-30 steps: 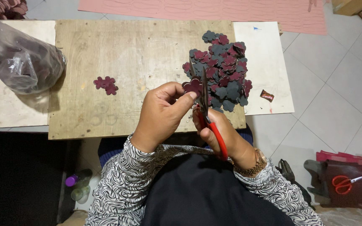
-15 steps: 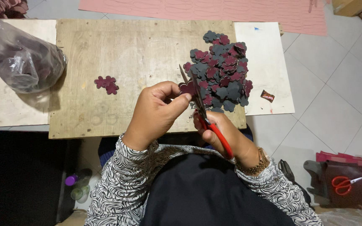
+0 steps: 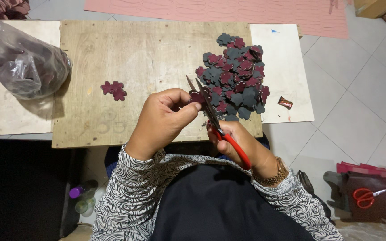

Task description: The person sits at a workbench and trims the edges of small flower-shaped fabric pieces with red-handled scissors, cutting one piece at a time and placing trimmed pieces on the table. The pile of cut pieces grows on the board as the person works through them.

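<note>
Maroon flower-shaped cut-out piece (image 3: 198, 96) is being pinched between the thumb and fingers of the left hand (image 3: 164, 118), just above the near edge of the bare wooden board (image 3: 135, 58). The right hand (image 3: 237, 143) is gripping the red-handled scissors (image 3: 215, 120), whose blades are standing slightly parted around the piece. A heap of maroon and dark grey flower-shaped pieces (image 3: 235, 76) is lying at the board's right edge, spilling onto a white panel (image 3: 282, 58). Two joined maroon flower pieces (image 3: 114, 89) are resting alone near the board's left-centre. A clear plastic bag (image 3: 27, 67) is sitting at the far left edge. A second pair of red-handled scissors (image 3: 367, 196) is lying on the floor, well apart.
</note>
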### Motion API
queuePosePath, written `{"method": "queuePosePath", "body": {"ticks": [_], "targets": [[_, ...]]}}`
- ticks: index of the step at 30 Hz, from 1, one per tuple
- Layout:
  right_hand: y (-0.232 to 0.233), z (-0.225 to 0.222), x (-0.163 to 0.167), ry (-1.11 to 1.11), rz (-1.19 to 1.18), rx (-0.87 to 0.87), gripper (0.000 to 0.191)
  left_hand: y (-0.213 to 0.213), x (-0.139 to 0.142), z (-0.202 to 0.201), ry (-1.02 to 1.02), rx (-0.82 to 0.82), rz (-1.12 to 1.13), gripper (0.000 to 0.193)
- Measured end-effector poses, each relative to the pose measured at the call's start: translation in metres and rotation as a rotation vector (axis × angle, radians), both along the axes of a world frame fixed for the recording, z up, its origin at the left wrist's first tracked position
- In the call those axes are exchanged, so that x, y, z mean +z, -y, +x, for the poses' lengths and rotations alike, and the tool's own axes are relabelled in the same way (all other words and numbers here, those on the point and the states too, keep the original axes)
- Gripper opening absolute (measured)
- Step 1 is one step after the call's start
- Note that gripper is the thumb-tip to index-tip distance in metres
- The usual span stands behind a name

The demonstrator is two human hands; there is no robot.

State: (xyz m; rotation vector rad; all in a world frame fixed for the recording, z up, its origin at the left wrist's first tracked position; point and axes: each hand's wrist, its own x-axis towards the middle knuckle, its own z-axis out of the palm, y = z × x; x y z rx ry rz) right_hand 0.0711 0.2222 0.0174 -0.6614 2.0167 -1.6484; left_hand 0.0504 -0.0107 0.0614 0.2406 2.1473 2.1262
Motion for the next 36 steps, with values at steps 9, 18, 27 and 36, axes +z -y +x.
{"method": "queuePosePath", "body": {"ticks": [9,18,27,36], "targets": [[0.01,0.002,0.009,-0.073,-0.04,0.059,0.08,0.0,0.0,0.003,-0.051,0.014,0.049,0.016],[0.013,0.004,0.012,-0.058,-0.054,0.031,0.085,-0.008,0.004,0.007,-0.061,0.013,-0.028,0.016],[0.014,0.002,0.012,-0.011,-0.075,0.031,0.087,-0.013,-0.002,0.007,-0.068,0.019,0.178,0.007],[0.016,0.006,0.009,0.003,-0.292,-0.017,0.08,-0.014,-0.006,0.004,0.039,0.039,0.344,0.01]]}}
